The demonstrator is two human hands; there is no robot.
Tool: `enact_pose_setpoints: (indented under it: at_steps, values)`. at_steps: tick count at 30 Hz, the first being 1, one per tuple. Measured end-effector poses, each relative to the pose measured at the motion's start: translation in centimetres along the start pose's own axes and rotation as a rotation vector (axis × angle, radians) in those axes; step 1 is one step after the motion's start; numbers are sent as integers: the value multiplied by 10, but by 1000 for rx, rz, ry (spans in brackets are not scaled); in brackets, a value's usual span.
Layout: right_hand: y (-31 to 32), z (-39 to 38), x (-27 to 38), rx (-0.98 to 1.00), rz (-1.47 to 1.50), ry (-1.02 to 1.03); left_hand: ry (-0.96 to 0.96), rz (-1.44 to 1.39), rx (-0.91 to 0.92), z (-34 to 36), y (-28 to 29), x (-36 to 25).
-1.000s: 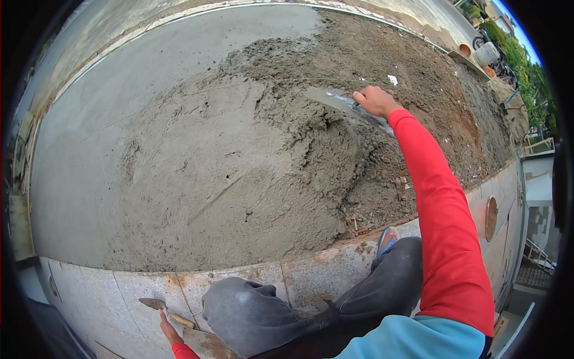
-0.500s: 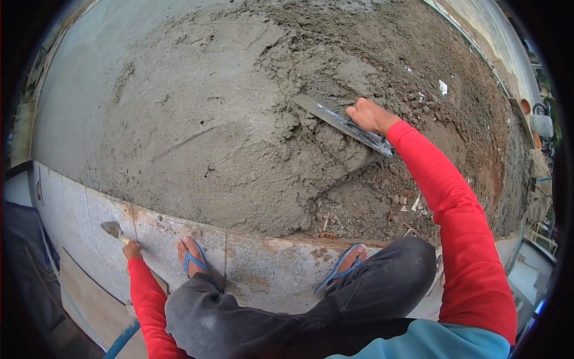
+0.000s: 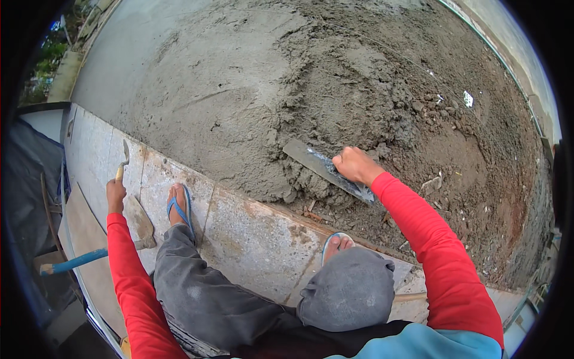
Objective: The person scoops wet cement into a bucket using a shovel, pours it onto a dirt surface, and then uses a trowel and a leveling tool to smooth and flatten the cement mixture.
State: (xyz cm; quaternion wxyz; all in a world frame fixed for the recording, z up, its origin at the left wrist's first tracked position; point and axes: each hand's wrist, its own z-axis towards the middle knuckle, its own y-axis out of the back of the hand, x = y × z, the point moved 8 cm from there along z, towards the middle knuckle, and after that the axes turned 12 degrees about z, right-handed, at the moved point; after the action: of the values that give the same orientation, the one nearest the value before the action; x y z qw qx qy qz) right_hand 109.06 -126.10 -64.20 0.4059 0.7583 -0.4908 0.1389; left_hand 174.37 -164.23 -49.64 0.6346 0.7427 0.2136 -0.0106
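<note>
Here, your right hand (image 3: 354, 166) clamped on the flat steel float (image 3: 327, 170) pressed into wet grey mortar (image 3: 239, 107), your left hand (image 3: 115, 194) closed around the small trowel (image 3: 123, 160), resting on the tiled ledge (image 3: 251, 233), both blue-sandalled feet on it.

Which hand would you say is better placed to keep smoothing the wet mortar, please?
Right: the right hand holds the float on the mortar; the left hand holds a small trowel over the tiles.

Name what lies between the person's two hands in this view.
In the head view, between the left hand and right hand lie a sandalled foot, speckled tiles and the wet mortar's edge.
</note>
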Motion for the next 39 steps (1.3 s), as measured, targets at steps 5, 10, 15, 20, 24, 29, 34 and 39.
enact_pose_setpoints:
  at_steps: [5,10,15,20,24,29,34,39]
  values:
    - [-31,-55,-12,-44,-78,131,-471,745,-348,-98,31,-76]
    - [29,-63,10,-9,-216,294,-531,796,-413,-190,88,-50]
    - [206,23,-35,-290,-77,197,-488,787,-236,-236,52,-2]
    - [257,106,-71,-368,-17,83,-272,629,-28,-280,-6,3]
    - [217,136,-66,-208,104,41,-268,728,-216,-278,11,64]
    - [175,122,-51,-25,-36,42,-58,670,-180,-293,-2,117]
    - [123,92,-67,12,-34,-16,-30,418,-8,-273,-57,77]
    - [57,54,-60,85,8,13,-152,419,-69,-247,-69,18]
